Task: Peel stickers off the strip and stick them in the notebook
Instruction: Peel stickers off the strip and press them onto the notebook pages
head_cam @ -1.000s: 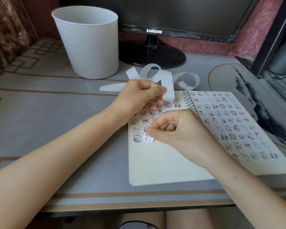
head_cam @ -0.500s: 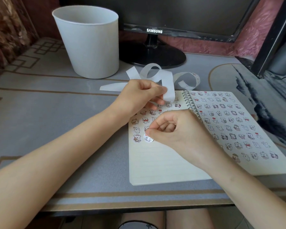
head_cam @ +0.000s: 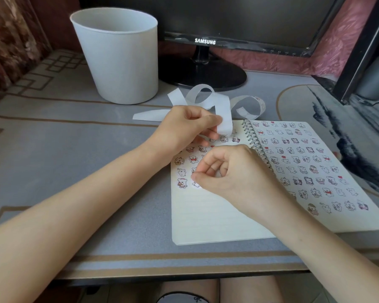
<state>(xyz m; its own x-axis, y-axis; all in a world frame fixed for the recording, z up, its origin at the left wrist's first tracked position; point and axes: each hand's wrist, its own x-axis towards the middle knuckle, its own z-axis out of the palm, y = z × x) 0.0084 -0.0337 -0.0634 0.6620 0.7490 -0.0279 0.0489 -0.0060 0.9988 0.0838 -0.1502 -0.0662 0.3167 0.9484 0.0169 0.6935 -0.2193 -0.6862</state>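
Pressing sticker (head_cam: 196, 184) onto left page of spiral notebook (head_cam: 217, 219), right hand (head_cam: 232, 171) fingers curled; left hand (head_cam: 184, 127) pinching backing strip (head_cam: 224, 119); right page full, left page lower half blank

Notebook (head_cam: 217, 215): spiral-bound, open flat on the worktop, spine running diagonally up-left. Right page nearly full of small cartoon animal stickers in rows; left page lined, stickers only on its upper part, lower part blank. Strip (head_cam: 222, 107): white backing paper, long and curling in loops behind the notebook's top edge, one end lying flat to the left, one section hanging over the left page's top. Newest sticker (head_cam: 196, 184): small, whitish, at the end of the lowest row on the left page, partly hidden.
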